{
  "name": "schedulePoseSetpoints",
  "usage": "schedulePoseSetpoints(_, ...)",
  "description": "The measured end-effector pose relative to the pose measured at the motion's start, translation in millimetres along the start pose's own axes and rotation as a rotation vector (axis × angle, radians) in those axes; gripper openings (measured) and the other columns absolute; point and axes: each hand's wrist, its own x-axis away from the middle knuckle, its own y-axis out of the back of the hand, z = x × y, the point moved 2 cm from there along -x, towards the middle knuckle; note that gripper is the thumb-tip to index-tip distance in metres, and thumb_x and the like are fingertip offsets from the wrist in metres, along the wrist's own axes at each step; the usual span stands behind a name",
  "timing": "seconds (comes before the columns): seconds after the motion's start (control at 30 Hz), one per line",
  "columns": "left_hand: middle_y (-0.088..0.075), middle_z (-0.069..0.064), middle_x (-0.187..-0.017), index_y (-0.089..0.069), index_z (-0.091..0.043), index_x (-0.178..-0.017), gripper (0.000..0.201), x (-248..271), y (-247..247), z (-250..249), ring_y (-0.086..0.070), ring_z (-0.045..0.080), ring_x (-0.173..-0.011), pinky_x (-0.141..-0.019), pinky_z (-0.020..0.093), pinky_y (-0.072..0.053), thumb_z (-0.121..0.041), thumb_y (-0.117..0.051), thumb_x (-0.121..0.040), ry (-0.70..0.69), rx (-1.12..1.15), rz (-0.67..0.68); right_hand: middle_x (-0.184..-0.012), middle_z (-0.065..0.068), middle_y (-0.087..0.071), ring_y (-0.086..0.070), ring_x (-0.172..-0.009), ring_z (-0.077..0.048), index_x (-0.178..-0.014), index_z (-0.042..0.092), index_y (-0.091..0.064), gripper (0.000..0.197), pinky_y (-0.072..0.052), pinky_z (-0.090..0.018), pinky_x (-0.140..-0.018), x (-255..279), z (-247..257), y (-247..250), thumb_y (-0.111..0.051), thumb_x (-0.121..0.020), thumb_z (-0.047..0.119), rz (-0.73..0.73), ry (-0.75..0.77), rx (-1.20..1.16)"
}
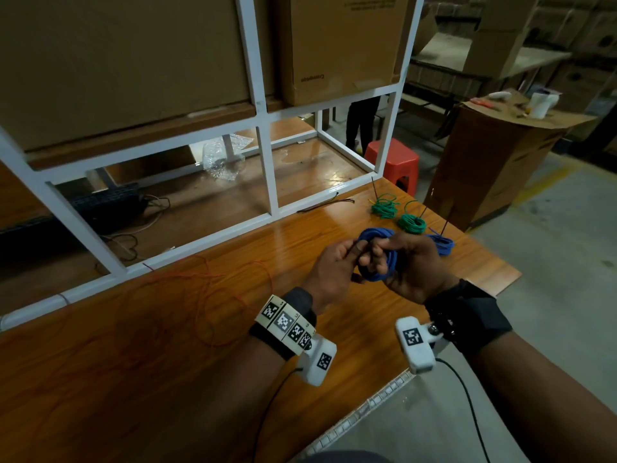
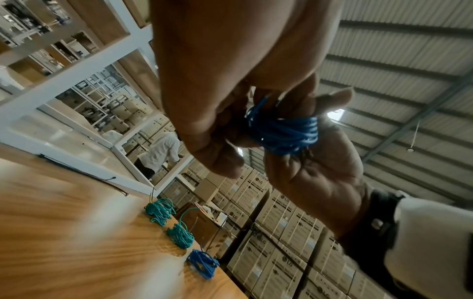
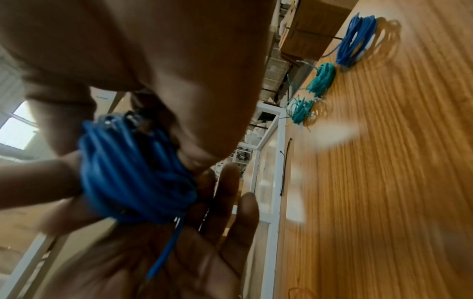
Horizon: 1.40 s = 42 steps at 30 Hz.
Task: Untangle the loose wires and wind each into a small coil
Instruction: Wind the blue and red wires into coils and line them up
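A blue wire coil [image 1: 376, 276] [image 2: 281, 133] [image 3: 133, 172] is held up over the wooden table [image 1: 167, 379]. Its turns wrap around the fingers of my right hand [image 1: 384, 257] [image 2: 320, 172]. My left hand [image 1: 352, 253] [image 2: 225, 131] pinches the coil from the left side. The wire's loose end [image 3: 163, 252] hangs across the left palm in the right wrist view. A loose red wire [image 1: 207, 295] lies sprawled on the table to the left. Two green coils [image 1: 384, 206] [image 1: 411, 223] and another blue coil [image 1: 442, 244] lie at the far right.
A white metal frame [image 1: 267, 168] runs along the table's far edge, with black cable ties [image 1: 325, 203] beside it. Beyond the right corner stand a red stool [image 1: 394, 162] and a tall cardboard box [image 1: 494, 155]. The table's front edge [image 1: 367, 406] runs diagonally below my wrists.
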Motion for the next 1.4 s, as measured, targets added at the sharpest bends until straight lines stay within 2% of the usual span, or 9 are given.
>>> schedulePoseSetpoints(0.1,-0.068,-0.002,-0.085,-0.063,-0.023,-0.092,0.030,-5.7,1.9,-1.6,-0.066,0.022,-0.087,-0.089,0.061,-0.055,-0.032,-0.039,-0.108,-0.022,-0.113,-0.032,-0.056,-0.013,-0.059,-0.062,-0.057,-0.022,-0.061,0.001,-0.060,0.039,-0.058,-0.035,-0.063,-5.8,-5.4,-5.1,-0.044,-0.096,0.006,-0.179,0.112,0.085)
schedulePoseSetpoints(0.27,-0.068,0.007,-0.092,-0.063,-0.018,-0.103,0.032,-6.4,18.3,-5.3,-0.066,0.024,-0.085,-0.077,0.052,-0.057,-0.045,-0.045,-0.103,-0.106,-0.427,-0.176,-0.083,-0.021,-0.070,-0.070,-0.080,-0.036,-0.086,-0.001,-0.072,0.029,-0.059,-0.049,-0.081,-0.2,-16.1,16.7,-0.081,-0.086,0.026,-0.424,0.289,0.429)
schedulePoseSetpoints(0.47,-0.058,-0.002,-0.082,-0.055,-0.023,-0.095,0.026,1.7,30.8,-12.6,-0.054,0.018,-0.072,-0.065,0.043,-0.050,-0.042,-0.041,-0.106,-0.184,-0.951,-0.086,-0.102,-0.009,-0.079,-0.076,-0.099,-0.023,-0.125,0.015,-0.065,0.042,-0.060,-0.041,-0.089,5.4,-3.3,11.4,-0.077,-0.089,0.032,-0.347,0.196,0.658)
schedulePoseSetpoints(0.6,-0.054,-0.005,-0.082,-0.055,-0.022,-0.095,0.025,4.3,33.8,-18.0,-0.050,0.013,-0.071,-0.064,0.037,-0.046,-0.040,-0.041,-0.106,-0.200,-1.048,-0.082,-0.098,-0.011,-0.079,-0.076,-0.096,-0.027,-0.109,0.008,-0.077,0.022,-0.063,-0.041,-0.085,0.7,2.1,4.4,-0.074,-0.092,0.021,-0.246,0.208,0.760)
schedulePoseSetpoints(0.73,-0.065,-0.003,-0.098,-0.066,-0.025,-0.115,0.029,4.7,50.0,-14.8,-0.061,0.012,-0.085,-0.075,0.035,-0.053,-0.042,-0.045,-0.104,-0.215,-0.780,-0.069,-0.094,-0.011,-0.080,-0.077,-0.089,-0.028,-0.105,0.004,-0.079,0.017,-0.063,-0.035,-0.077,-5.7,-2.5,-1.7,-0.076,-0.089,0.009,-0.287,0.319,0.708)
schedulePoseSetpoints(0.83,-0.070,0.000,-0.102,-0.064,-0.024,-0.132,0.034,12.9,56.4,-7.2,-0.069,0.014,-0.084,-0.079,0.037,-0.060,-0.038,-0.052,-0.103,-0.170,-0.402,-0.174,-0.091,-0.011,-0.080,-0.077,-0.088,-0.029,-0.100,0.006,-0.080,0.012,-0.064,-0.038,-0.078,-15.2,-13.7,-7.1,-0.077,-0.088,0.005,-0.341,0.356,0.674)
schedulePoseSetpoints(1.0,-0.077,0.013,-0.097,-0.072,-0.010,-0.119,0.030,26.2,72.2,5.1,-0.069,0.027,-0.081,-0.078,0.040,-0.059,-0.024,-0.070,-0.093,0.062,0.218,-0.321,-0.086,-0.013,-0.079,-0.077,-0.082,-0.028,-0.095,0.006,-0.080,0.008,-0.061,-0.033,-0.071,-34.6,-30.0,-17.3,-0.077,-0.088,0.005,-0.394,0.326,0.648)
schedulePoseSetpoints(1.17,-0.077,0.015,-0.091,-0.077,-0.010,-0.102,0.015,26.5,109.6,13.5,-0.071,0.028,-0.077,-0.076,0.039,-0.060,-0.015,-0.076,-0.087,0.116,0.271,-0.368,-0.090,-0.017,-0.079,-0.077,-0.087,-0.033,-0.100,0.002,-0.079,0.013,-0.063,-0.041,-0.078,-60.4,-48.7,-32.0,-0.077,-0.089,0.009,-0.378,0.248,0.646)
schedulePoseSetpoints(1.4,-0.074,0.027,-0.095,-0.075,0.000,-0.104,0.022,33.0,147.3,43.8,-0.064,0.028,-0.071,-0.076,0.042,-0.056,-0.011,-0.077,-0.085,0.164,0.580,-0.462,-0.101,-0.012,-0.079,-0.076,-0.097,-0.027,-0.098,0.008,-0.078,0.028,-0.062,-0.043,-0.084,-87.4,-65.2,-42.7,-0.069,-0.097,0.034,-0.402,0.079,0.659)
